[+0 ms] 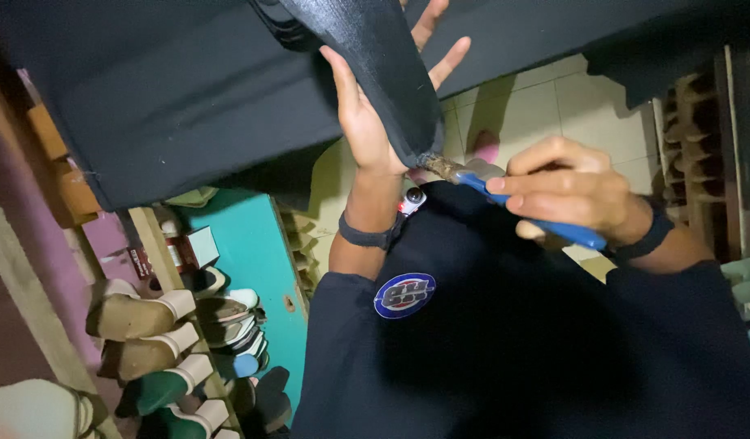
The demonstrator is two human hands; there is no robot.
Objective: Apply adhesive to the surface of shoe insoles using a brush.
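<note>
My left hand (373, 114) is raised, palm against a black shoe-shaped piece (375, 57) covered in dark material, fingers spread behind it. My right hand (566, 189) grips the blue handles of a pair of pliers (505, 193). The worn metal jaws of the pliers bite the lower edge of the black piece, just beside my left wrist. Both wrists wear dark bands. My dark shirt with a round badge (404, 294) fills the lower middle of the view.
A large black sheet (172, 89) hangs across the top. At the lower left, wooden shelves (159, 244) hold several shoes and heels beside a teal panel (249, 252). Pale floor tiles (554, 106) show behind my hands. A wooden rack (700, 146) stands at the right.
</note>
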